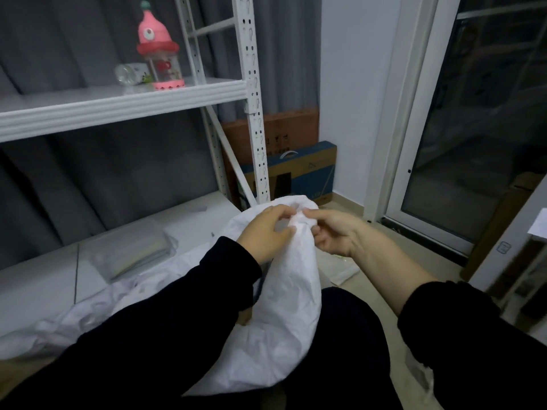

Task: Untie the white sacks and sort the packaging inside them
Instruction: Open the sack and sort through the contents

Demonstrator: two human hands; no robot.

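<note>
Sack [284,306]: upright on lap, neck tied. Left hand [268,232] and right hand [334,232] fingers pinch knot [300,216]. Soft, crinkly, likely light; grip at knot, not body.

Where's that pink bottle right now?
Head view, upper left: the pink bottle stands on the white shelf, beside a clear bottle lying on its side.

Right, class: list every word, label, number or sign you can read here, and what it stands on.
No text reads clearly.
brown cardboard box: small dark symbols, too blurred.
blue box: pale print, too blurred.
clear bottle: label too small.
pink bottle: red mark, unreadable.
</note>
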